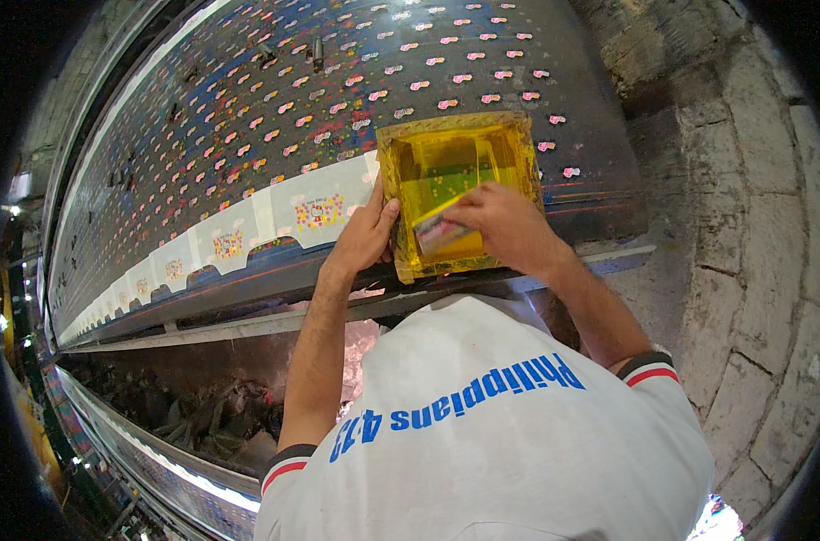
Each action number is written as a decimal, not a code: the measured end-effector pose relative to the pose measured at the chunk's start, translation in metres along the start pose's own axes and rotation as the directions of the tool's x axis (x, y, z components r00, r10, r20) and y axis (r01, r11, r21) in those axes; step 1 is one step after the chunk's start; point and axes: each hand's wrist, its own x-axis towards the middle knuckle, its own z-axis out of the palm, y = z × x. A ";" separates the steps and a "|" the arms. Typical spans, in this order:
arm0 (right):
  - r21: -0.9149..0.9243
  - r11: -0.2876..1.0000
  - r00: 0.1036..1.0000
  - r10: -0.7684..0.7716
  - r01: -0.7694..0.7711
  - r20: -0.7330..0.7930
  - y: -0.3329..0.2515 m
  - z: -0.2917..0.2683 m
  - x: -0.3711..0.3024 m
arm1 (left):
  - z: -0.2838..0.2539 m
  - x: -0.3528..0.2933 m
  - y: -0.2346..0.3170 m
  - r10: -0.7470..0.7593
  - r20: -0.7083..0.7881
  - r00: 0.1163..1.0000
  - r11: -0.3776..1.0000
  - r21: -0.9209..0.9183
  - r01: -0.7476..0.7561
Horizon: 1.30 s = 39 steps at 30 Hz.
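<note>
A yellow-stained screen-printing frame (529, 158) lies at the near edge of a long dark printing table (595, 90). My left hand (371, 233) grips the frame's left side, thumb on top and fingers along the outer edge. Inside the frame, my right hand (507, 221) is closed round a squeegee (437, 236), which tilts over the lower part of the mesh. The mesh (455, 183) is yellow-green with small light dots. Left of the frame, a white cloth piece (284, 216) bears a colourful print. Whatever lies under the frame is hidden.
More white cloth pieces (192, 257) run in a row along the near edge to the far left. Small repeated pink prints cover the tabletop, with a small dark object (318, 54) on it. A stone-block floor (753, 252) lies to the right, and a dark heap (211, 410) below left.
</note>
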 end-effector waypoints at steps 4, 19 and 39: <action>-0.010 1.000 1.000 0.007 -0.007 0.008 -0.014 -0.002 -0.022 | 0.002 0.001 -0.007 0.028 -0.036 0.999 1.000 -0.003 -0.028; -0.109 0.972 0.960 0.182 -0.209 -0.215 0.055 -0.025 0.030 | -0.002 -0.002 0.012 -0.054 0.015 0.998 0.998 -0.011 0.054; -0.072 0.949 0.930 0.284 -0.307 -0.232 -0.019 -0.011 0.003 | 0.001 -0.002 0.003 0.149 -0.073 0.986 0.984 0.113 -0.140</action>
